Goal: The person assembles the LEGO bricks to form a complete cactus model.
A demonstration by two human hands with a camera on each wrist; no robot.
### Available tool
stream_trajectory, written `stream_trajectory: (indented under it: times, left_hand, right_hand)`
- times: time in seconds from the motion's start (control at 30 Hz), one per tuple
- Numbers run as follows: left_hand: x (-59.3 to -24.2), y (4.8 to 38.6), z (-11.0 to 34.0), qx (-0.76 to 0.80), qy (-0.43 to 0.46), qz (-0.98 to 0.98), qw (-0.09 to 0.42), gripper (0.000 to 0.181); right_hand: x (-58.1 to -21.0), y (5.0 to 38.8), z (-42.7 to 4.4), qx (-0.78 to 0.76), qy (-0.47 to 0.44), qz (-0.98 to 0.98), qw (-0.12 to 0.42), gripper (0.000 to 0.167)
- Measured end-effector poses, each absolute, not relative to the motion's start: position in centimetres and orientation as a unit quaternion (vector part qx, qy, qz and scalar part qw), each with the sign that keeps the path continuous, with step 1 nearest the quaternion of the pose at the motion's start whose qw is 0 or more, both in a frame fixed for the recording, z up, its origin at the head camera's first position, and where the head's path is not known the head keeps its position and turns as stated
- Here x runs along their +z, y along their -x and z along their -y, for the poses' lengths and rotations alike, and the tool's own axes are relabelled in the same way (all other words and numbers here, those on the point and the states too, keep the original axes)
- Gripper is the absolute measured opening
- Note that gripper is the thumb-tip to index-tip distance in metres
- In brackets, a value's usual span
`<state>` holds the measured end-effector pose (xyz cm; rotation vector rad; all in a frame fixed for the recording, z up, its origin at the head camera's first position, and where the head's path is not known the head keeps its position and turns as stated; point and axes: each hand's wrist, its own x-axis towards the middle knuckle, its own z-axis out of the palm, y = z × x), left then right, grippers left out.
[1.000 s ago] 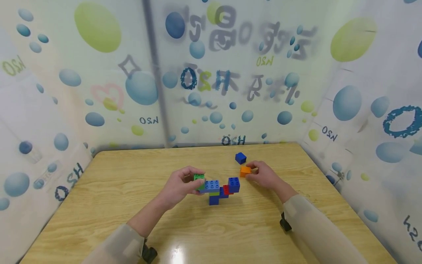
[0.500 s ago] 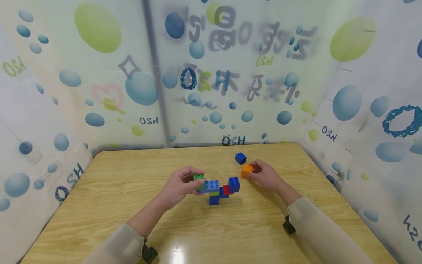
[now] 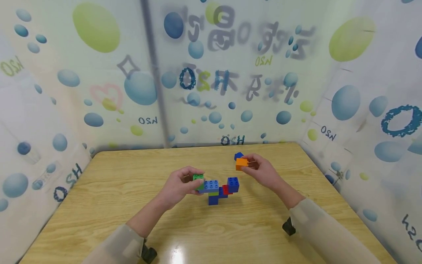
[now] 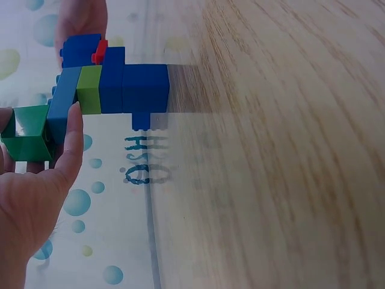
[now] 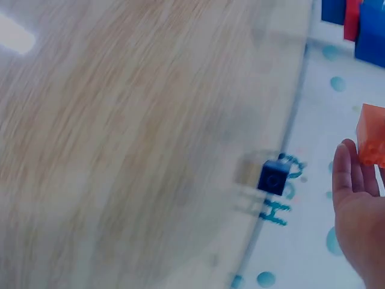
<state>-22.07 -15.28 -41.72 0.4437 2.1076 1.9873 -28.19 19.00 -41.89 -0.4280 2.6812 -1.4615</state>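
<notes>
In the head view, my left hand (image 3: 179, 187) holds a block assembly by its left end, with thumb and fingers around a green block (image 3: 198, 177). That block joins a long light-blue block (image 3: 211, 186). Below it are a lime block (image 4: 89, 90) and dark-blue blocks (image 4: 144, 84); a red block (image 3: 226, 189) leads to a raised blue block (image 3: 233, 184) at the right. My right hand (image 3: 263, 173) pinches an orange toy block (image 3: 241, 164) between thumb and fingers, above the table. In the right wrist view, the orange block (image 5: 373, 133) has its studs facing down-frame.
One loose blue block (image 3: 238, 156) lies on the wooden table (image 3: 132, 168) behind the orange one, partly hidden by it. A patterned curtain (image 3: 211, 121) rises along the table's back edge and both sides.
My right hand has lifted the orange block from the table and moved it slightly up and left, turning it a little. My left hand and the assembly stay in place.
</notes>
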Motion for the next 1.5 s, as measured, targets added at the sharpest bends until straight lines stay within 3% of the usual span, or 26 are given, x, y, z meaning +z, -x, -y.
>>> stream_trajectory:
  times: [0.33, 0.63, 1.5]
  left_hand:
    - [-41.7, 22.1, 15.2, 0.673, -0.145, -0.717, 0.104, 0.031]
    - [-41.8, 22.1, 15.2, 0.675, -0.145, -0.716, 0.102, 0.032]
    - [-41.9, 22.2, 15.1, 0.674, -0.142, -0.717, 0.104, 0.031]
  right_hand:
    - [-40.0, 26.7, -17.3, -0.517, 0.182, -0.836, 0.02, 0.054]
    - [-38.8, 25.6, -15.7, -0.532, 0.224, -0.817, 0.024, 0.042]
    - [-39.0, 24.7, -12.4, -0.443, 0.319, -0.837, 0.038, 0.036]
